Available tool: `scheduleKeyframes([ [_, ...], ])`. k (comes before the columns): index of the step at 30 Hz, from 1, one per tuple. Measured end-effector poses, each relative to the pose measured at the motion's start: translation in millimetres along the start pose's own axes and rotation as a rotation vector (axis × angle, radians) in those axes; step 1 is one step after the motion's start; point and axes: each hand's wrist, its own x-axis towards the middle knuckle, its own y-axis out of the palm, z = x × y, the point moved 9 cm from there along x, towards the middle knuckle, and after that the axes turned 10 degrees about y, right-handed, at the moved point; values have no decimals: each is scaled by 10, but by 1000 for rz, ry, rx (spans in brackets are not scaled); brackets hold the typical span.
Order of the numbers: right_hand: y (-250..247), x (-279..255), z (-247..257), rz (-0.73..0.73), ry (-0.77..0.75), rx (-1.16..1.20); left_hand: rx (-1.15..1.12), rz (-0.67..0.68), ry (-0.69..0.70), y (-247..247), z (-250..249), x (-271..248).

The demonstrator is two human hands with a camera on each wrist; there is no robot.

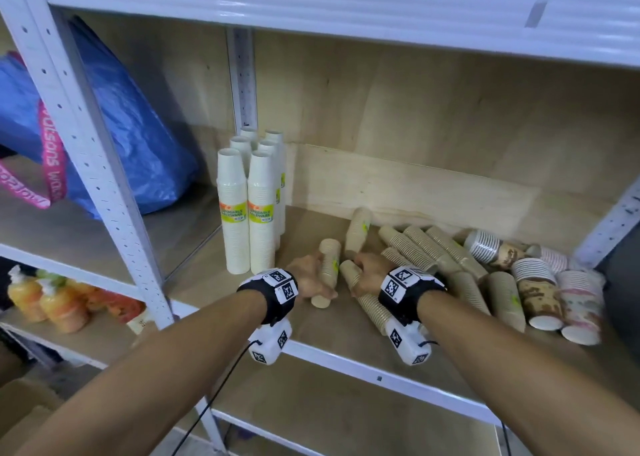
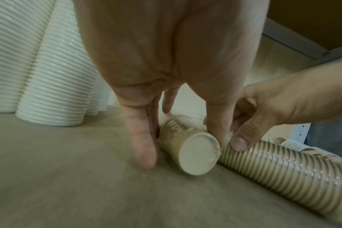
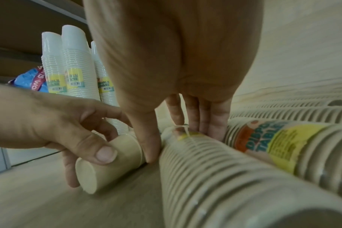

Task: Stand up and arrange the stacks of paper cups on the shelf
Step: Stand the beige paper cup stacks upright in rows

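Several white cup stacks (image 1: 249,206) stand upright at the back left of the wooden shelf (image 1: 214,282). A short brown cup stack (image 1: 329,268) lies on its side, base toward me. My left hand (image 1: 308,277) grips it, thumb and fingers on either side, as the left wrist view shows around the stack's base (image 2: 197,155). Just to its right lies a long brown cup stack (image 1: 367,303). My right hand (image 1: 369,272) grips its far end, thumb on one side and fingers over the top (image 3: 205,123). Both hands nearly touch.
More brown stacks (image 1: 446,251) and patterned cup stacks (image 1: 540,282) lie heaped at the right. The white metal upright (image 1: 86,144) and a blue bag (image 1: 131,133) are to the left. Bottles of orange liquid (image 1: 52,299) sit on a lower shelf. The shelf's front rail (image 1: 346,358) runs under my wrists.
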Motion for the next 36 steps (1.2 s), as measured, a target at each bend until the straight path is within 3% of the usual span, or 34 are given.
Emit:
scheduleKeyframes([
  [7, 48, 57, 38, -37, 58, -46, -152, 6, -86, 59, 35, -37],
  [14, 22, 51, 37, -54, 82, 40, 78, -37, -85, -158, -59, -47],
  [21, -186, 117, 0, -90, 149, 101, 112, -177, -119, -612, -236, 52],
  [26, -513, 163, 89, -184, 131, 233, 106, -347, -58, -938, -382, 192],
  [36, -1050, 294, 251, -308, 24, 442, 198, -435, 42, -1386, -760, 522],
])
